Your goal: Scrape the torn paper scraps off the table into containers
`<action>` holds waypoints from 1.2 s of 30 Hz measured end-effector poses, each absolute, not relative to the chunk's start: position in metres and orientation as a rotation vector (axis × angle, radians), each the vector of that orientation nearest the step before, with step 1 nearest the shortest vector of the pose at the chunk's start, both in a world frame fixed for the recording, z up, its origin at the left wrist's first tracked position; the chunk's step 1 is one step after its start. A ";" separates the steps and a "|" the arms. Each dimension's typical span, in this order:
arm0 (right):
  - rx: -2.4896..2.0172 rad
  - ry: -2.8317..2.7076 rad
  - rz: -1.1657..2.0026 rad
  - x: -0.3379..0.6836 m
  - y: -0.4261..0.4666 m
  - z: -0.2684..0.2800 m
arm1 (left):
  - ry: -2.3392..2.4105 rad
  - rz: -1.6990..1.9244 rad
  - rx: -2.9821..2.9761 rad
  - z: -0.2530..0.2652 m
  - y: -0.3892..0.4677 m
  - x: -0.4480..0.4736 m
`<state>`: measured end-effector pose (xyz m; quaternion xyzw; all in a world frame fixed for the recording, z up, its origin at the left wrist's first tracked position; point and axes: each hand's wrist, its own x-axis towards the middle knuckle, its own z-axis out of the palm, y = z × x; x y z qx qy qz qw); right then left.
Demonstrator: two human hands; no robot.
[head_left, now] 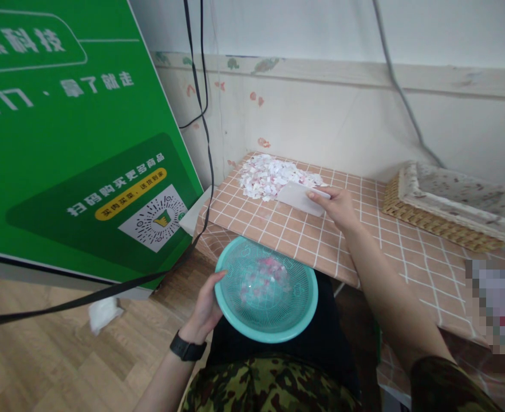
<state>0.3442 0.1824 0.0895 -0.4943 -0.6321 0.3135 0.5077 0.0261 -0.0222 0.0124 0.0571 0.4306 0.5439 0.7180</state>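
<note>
My left hand grips the left rim of a round turquoise plastic colander, fingers closed on it. The colander sits just below the table's front edge, over my lap, with whitish and pink paper bits showing in its middle. In my right hand is a flat, translucent white scraper, pinched at its right end. Its left edge meets the front right side of a heap of torn paper scraps, mostly white with some pink, near the table's back left corner.
A brown checked cloth covers the table. A lined wicker basket stands at the right against the wall. Left of the table rises a green cabinet, with a black strap hanging before it. A white bag lies on the floor.
</note>
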 end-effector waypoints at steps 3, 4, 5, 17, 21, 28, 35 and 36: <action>-1.206 -1.514 0.732 0.345 0.185 0.086 | 0.940 1.197 0.123 0.011 -0.022 0.026; -1.200 -1.522 0.738 0.344 0.185 0.086 | 0.936 1.195 0.121 0.011 -0.022 0.026; -1.194 -1.531 0.749 0.344 0.184 0.086 | 0.934 1.194 0.118 0.011 -0.021 0.026; -1.190 -1.597 0.909 0.350 0.177 0.101 | 0.935 1.219 0.096 0.015 -0.020 0.027; -1.171 -1.638 0.932 0.350 0.176 0.103 | 0.957 1.212 0.087 0.015 -0.021 0.027; -1.155 -1.665 1.015 0.356 0.175 0.107 | 0.933 1.223 0.092 0.016 -0.022 0.027; -1.132 -1.420 1.079 0.357 0.183 0.094 | 0.930 1.214 0.092 0.014 -0.022 0.027; -1.143 -1.416 1.058 0.356 0.183 0.093 | 0.933 1.213 0.092 0.013 -0.022 0.026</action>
